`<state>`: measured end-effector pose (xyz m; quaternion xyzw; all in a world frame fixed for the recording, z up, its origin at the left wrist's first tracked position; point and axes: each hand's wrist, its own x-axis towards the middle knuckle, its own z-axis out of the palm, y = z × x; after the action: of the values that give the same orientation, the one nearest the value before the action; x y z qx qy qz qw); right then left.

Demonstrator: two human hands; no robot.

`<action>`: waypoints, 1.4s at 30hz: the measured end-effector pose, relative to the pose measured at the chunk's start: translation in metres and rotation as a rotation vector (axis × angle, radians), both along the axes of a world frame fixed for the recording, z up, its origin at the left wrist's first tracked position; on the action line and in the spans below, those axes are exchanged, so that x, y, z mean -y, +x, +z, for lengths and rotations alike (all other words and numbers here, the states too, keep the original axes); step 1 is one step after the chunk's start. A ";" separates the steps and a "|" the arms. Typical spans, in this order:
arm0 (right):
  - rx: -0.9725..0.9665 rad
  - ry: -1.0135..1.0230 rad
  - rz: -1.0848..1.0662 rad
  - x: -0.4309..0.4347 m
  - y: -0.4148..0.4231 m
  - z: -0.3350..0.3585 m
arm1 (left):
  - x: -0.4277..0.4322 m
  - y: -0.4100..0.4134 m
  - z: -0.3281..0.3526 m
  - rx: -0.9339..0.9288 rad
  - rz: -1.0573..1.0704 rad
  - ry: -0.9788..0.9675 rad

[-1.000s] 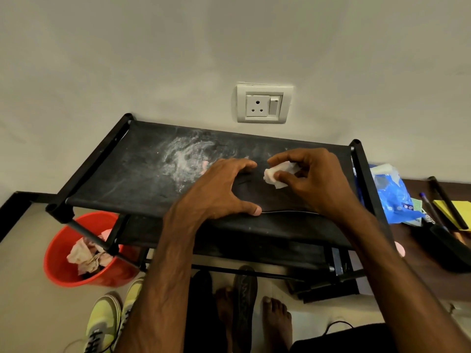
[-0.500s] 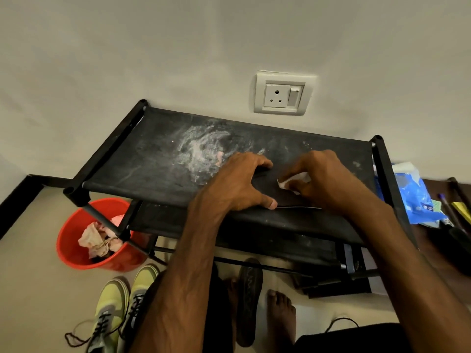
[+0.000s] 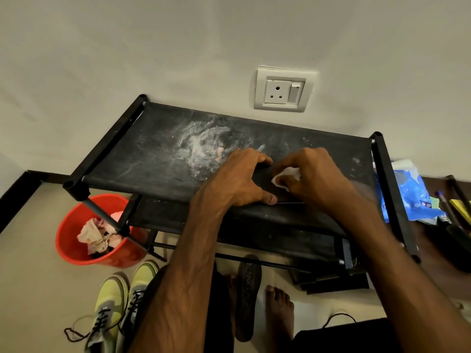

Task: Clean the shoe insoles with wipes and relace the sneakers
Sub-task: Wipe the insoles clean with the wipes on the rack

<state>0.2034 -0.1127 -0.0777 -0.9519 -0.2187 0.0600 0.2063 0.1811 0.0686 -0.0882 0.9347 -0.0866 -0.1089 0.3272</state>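
Insole (image 3: 262, 180): black, flat on the top shelf of a black fabric shoe rack (image 3: 142, 159), right of centre, near the front edge. Black on black, so the outline is mostly lost. The one visible edge is a thin pale line along the rack front, which suggests the long axis runs left-right. Can't tell which end is the toe.

Left grip (image 3: 242, 179): arched over the insole, fingertips on the far side and thumb on the near edge, clamping it down.
Right grip (image 3: 316, 174): closed on a crumpled white wipe (image 3: 286, 178), pressed on the insole just beside the left fingertips.

Rack top is dusty, with a white powdery smear (image 3: 201, 146) left of the hands. It stands against a plain off-white wall with a socket (image 3: 283, 90) above it.

A blue wipes pack (image 3: 407, 192) lies to the right of the rack.

On the beige floor (image 3: 30, 276):
- a red bucket (image 3: 76, 250) of used wipes at the rack's left leg
- yellow-green sneakers (image 3: 114, 301) with their toes toward the bucket and a loose dark lace trailing
- a second insole (image 3: 248, 289) between bare feet, its long axis pointing at the rack
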 end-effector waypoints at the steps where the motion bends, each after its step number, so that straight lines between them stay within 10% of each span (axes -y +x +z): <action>1: -0.010 -0.013 -0.003 0.002 0.001 0.000 | -0.001 0.000 0.000 -0.005 0.005 -0.007; 19: 0.055 0.076 -0.125 0.004 0.012 -0.004 | 0.000 -0.001 0.003 -0.007 -0.006 -0.011; 27: -0.208 -0.065 -0.014 0.036 -0.014 0.018 | -0.001 -0.001 0.001 0.008 0.016 -0.036; 42: -0.004 0.013 -0.058 0.006 0.008 -0.006 | -0.001 -0.001 0.000 0.018 0.021 -0.022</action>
<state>0.2117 -0.1184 -0.0837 -0.9563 -0.1908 0.0545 0.2145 0.1803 0.0698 -0.0881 0.9327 -0.0812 -0.0961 0.3379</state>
